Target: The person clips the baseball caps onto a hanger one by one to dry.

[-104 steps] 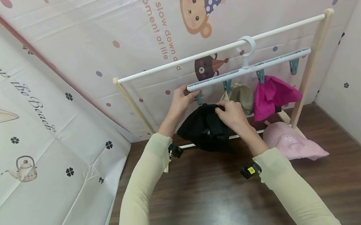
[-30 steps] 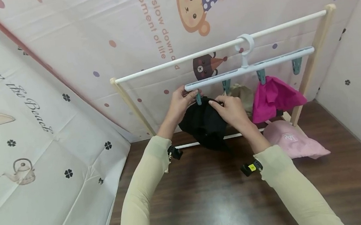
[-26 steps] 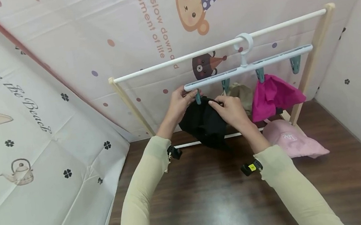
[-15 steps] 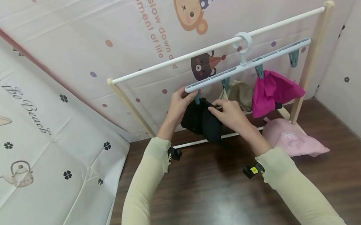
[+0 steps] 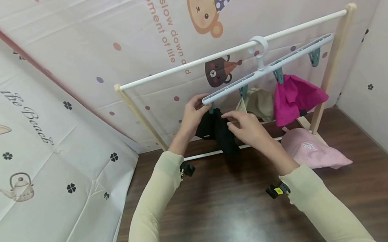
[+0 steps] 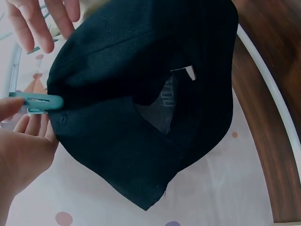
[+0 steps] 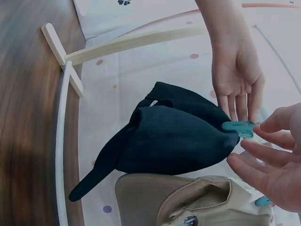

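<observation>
A black cap hangs under the left end of the pale blue hanger. In the left wrist view, a teal clip bites its edge. My left hand pinches that clip, thumb on one side and fingers behind it. My right hand is beside the cap, apart from it, fingers loosely bent and holding nothing. The right wrist view shows the cap hanging from the clip, its strap opening visible. Next to it hang a beige cap and a magenta cap, each on a teal clip.
The hanger hooks over the white rod of a wooden-ended rack. A further teal clip at its right end holds nothing. A pink cap lies on the brown wood surface at the rack's right foot. Printed cloth stands behind.
My right hand has let go of the black cap and drawn back slightly. The cap now hangs from the left clip, and the hanger's left end has dipped while its right end has risen.
</observation>
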